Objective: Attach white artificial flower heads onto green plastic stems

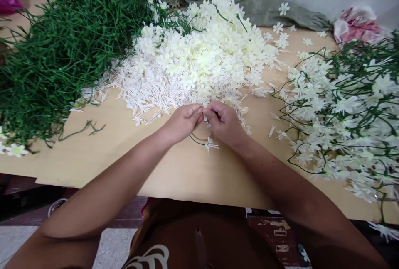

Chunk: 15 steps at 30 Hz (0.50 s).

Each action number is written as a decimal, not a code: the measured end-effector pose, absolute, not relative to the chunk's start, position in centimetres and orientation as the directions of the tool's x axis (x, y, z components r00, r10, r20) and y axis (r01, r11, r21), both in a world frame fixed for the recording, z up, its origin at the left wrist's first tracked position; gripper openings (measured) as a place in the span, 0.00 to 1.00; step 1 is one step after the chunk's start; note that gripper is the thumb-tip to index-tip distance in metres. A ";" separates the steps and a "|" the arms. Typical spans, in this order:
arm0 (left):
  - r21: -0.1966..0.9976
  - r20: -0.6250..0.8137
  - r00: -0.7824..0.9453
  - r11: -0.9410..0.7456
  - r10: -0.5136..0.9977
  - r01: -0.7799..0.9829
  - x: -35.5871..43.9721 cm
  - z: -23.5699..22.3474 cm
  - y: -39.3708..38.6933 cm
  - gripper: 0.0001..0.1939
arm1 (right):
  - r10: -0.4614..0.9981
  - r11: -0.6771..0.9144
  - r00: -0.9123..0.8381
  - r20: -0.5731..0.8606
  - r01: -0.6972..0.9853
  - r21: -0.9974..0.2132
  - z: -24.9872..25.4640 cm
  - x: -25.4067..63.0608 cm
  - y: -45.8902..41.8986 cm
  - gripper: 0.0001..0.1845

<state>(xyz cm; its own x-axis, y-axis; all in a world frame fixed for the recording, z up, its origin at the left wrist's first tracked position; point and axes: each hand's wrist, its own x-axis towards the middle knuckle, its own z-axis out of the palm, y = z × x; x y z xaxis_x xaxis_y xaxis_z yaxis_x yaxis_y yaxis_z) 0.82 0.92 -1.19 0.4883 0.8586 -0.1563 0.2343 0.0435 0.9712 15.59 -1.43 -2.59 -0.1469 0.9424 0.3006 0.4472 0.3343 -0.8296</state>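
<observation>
My left hand and my right hand meet fingertip to fingertip over the wooden table, just in front of a big heap of loose white artificial flowers. Both are closed in a pinch. A thin green stem curves out below them and ends in one white flower, so the hands grip that stem together. What sits between the fingertips is too small to make out.
A mound of bare green stems fills the left of the table. Finished stems with white flowers lie piled on the right. Grey-green cloth and a pink bag lie at the back. Stray flowers dot the board.
</observation>
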 end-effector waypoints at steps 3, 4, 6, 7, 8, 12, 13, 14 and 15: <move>0.982 -0.182 0.500 0.131 0.847 0.134 0.7 -1.1 1.0 0.19 | 0.961 0.270 -0.160 0.225 0.387 -0.882 -2.3 16.0 -1.2 0.21; 0.981 -0.196 0.497 0.160 0.845 0.114 0.6 -1.0 1.0 0.20 | 0.965 0.252 -0.167 0.204 0.363 -0.897 -2.2 16.1 -1.1 0.22; 0.973 -0.230 0.490 0.209 0.841 0.098 0.6 -0.8 1.0 0.21 | 0.968 0.219 -0.189 0.166 0.309 -0.925 -2.0 16.3 -1.0 0.24; 0.970 -0.241 0.489 0.223 0.838 0.096 0.5 -0.7 1.1 0.21 | 0.968 0.202 -0.201 0.148 0.279 -0.939 -1.9 16.3 -1.0 0.25; 0.969 -0.245 0.488 0.228 0.838 0.096 0.5 -0.6 1.1 0.21 | 0.969 0.188 -0.207 0.137 0.249 -0.950 -1.9 16.4 -0.9 0.26; 0.973 -0.230 0.481 0.190 0.846 0.130 0.5 -0.2 1.1 0.20 | 0.969 0.145 -0.228 0.099 0.192 -0.971 -1.9 16.6 -0.9 0.26; 0.974 -0.226 0.479 0.184 0.848 0.134 0.5 -0.2 1.1 0.20 | 0.968 0.142 -0.232 0.096 0.190 -0.971 -1.9 16.7 -0.9 0.26; 0.974 -0.224 0.478 0.181 0.849 0.136 0.5 -0.2 1.1 0.20 | 0.967 0.145 -0.235 0.098 0.191 -0.971 -2.0 16.8 -0.9 0.25; 0.975 -0.222 0.481 0.178 0.848 0.136 0.5 -0.3 1.1 0.20 | 0.966 0.152 -0.236 0.105 0.192 -0.969 -2.1 16.8 -1.0 0.25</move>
